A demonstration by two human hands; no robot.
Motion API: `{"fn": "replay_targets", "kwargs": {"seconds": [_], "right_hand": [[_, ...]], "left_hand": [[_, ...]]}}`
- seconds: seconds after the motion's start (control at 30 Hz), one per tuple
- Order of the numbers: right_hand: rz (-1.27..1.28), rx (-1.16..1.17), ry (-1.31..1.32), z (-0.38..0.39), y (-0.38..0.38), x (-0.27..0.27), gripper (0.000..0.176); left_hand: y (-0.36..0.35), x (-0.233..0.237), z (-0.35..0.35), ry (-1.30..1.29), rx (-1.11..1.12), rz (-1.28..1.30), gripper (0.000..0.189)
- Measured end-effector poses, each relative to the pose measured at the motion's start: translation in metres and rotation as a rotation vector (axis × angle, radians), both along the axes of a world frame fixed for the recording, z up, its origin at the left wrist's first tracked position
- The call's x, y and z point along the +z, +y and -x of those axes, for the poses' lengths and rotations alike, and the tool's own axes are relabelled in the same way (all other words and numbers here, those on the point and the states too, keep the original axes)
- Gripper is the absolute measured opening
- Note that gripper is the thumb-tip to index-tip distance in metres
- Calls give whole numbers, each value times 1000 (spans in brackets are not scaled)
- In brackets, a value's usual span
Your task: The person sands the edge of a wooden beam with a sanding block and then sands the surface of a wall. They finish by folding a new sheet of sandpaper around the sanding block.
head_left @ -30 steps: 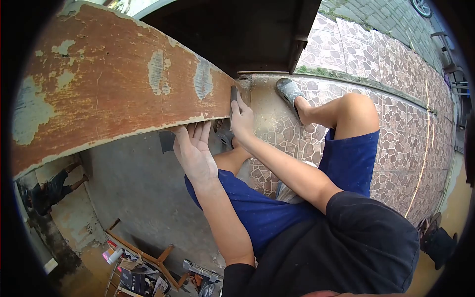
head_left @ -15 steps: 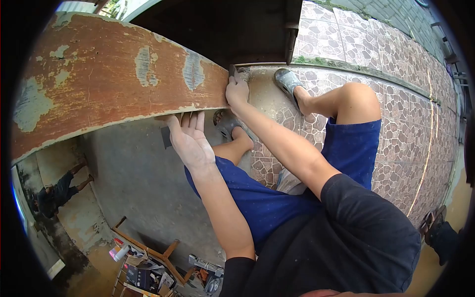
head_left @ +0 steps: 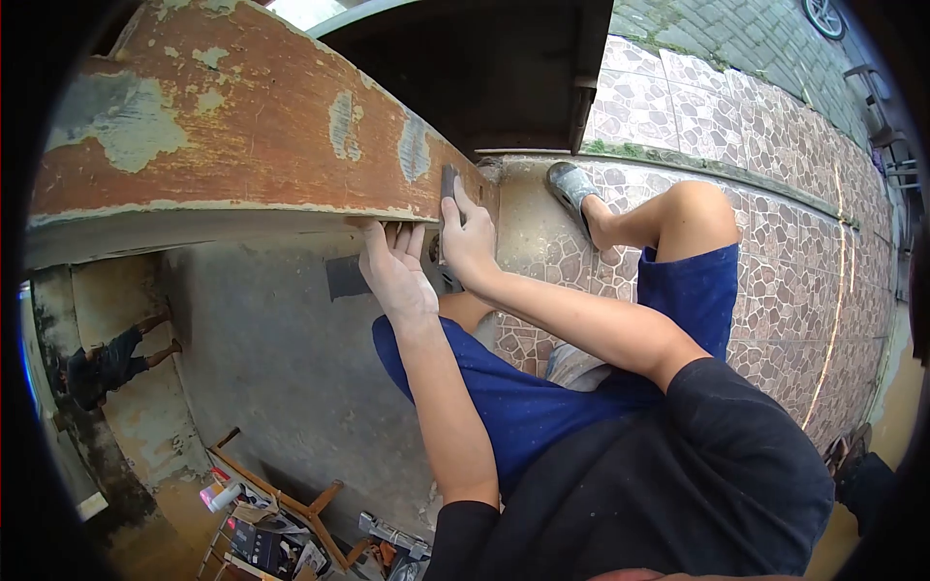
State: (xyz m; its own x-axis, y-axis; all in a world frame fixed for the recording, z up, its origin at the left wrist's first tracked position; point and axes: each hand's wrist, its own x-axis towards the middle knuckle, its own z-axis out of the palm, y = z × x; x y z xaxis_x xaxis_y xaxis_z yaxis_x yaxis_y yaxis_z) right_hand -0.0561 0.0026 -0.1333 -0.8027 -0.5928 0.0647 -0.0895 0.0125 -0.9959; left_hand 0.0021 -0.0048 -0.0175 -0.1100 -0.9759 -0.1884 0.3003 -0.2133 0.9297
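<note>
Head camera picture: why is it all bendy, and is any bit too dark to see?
In the head view, the wide lens probably makes the long board look bowed; black corners frame the picture; the tiled floor is bright; the dark area up top hides its details.

Rough, flaking board (head_left: pixel 276 131), seemingly wood

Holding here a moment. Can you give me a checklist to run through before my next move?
1. Right hand gripping the dark strip: ok.
2. Strip at the board's painted face: ok.
3. Left hand at the board's lower edge: ok.
4. Left fingertips in sight: not ok, hidden at that edge.
5. Paint unbroken: not ok, pale patches show.
6. Board firmly fixed: cannot tell.
</note>
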Motion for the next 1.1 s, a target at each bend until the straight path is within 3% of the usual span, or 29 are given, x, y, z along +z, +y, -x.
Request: {"fn": "replay_targets", "kwargs": {"seconds": [0.1,0.2,0.23,0.33,0.47,0.6,0.67,0.77,0.87,1.0,1.1], "right_hand": [[-102,-17,-217,36,-38,21,47],[-39,36,-214,34,-28,48,48],[-46,67,-7,19,-10,48,49],[80,140,-45,-2,13,81,48],[232,23,42,43,-48,140,46],[416,73,222,23,-18,147,45],[391,178,209,11,5,151,45],[593,108,322,36,-37,227,45],[697,133,366,63,-59,316,45],[727,114,634,44,-33,267,48],[680,186,502,44,-31,279,50]], "left_hand": [[1,4,0,9,14,-26,75],[-1,1,-1,38,25,-24,69],[0,5,-1,59,24,-52,66],[-5,-4,-12,167,-38,-17,77],[-5,-15,-19,281,55,-148,76],[-8,-22,-25,282,31,-105,74],[-13,-28,-24,295,-37,-83,74],[1,-8,-14,222,15,-112,86],[1,-26,-18,291,36,-120,90],[-14,-44,-19,301,123,-230,91],[-11,-37,-8,202,127,-241,98]]}}
